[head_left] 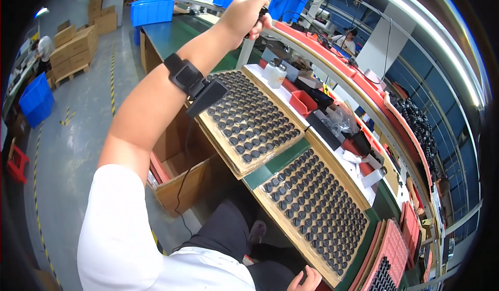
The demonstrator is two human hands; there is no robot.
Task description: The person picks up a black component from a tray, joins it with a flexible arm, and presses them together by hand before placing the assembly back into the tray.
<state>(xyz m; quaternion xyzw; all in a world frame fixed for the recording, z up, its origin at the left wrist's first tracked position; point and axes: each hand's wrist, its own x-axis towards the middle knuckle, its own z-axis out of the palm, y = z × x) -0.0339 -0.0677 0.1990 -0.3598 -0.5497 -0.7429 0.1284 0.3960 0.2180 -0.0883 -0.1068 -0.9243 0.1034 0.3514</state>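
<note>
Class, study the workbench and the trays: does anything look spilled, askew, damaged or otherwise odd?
Nothing stands out. Both trays lie flat on the bench, their small black parts in even rows. The left hand is raised, gripping a dark handle; the right hand is low by the bench edge.

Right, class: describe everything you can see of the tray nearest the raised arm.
The tray is a flat, tan, cardboard-like rectangle lying on the green workbench. Neat rows of small round black parts nearly fill it. A black wrist-worn device on the left hand's forearm hangs above its corner. A second tray sits alongside.
</note>
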